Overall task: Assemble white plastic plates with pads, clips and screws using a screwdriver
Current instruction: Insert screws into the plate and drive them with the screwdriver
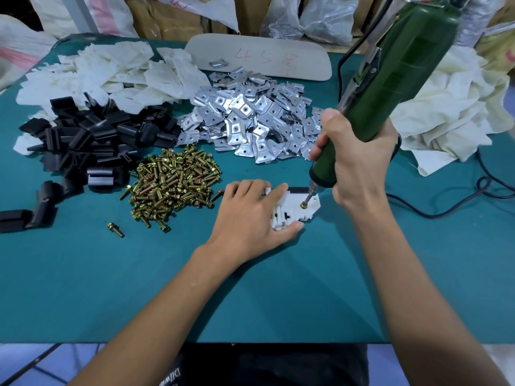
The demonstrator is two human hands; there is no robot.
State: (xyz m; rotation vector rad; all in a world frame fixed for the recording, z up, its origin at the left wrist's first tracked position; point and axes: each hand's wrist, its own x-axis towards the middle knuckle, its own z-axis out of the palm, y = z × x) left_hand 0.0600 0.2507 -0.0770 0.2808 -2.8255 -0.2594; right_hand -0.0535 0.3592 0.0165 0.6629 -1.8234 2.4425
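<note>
Teal table point(111, 274), left hand point(250, 215) holding plate point(289, 210), screwdriver point(390, 93) above

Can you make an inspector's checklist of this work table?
Surface: teal table.
Job's things: plate under the screwdriver bit, screw in it; piles of plates, pads, clips, screws.
Clutter: loose screw; white heap; board.
Hands: left hand holds the plate; right hand grips the screwdriver.
Cables: black cable loops at right.
Surroundings: bags, boxes behind.
</note>
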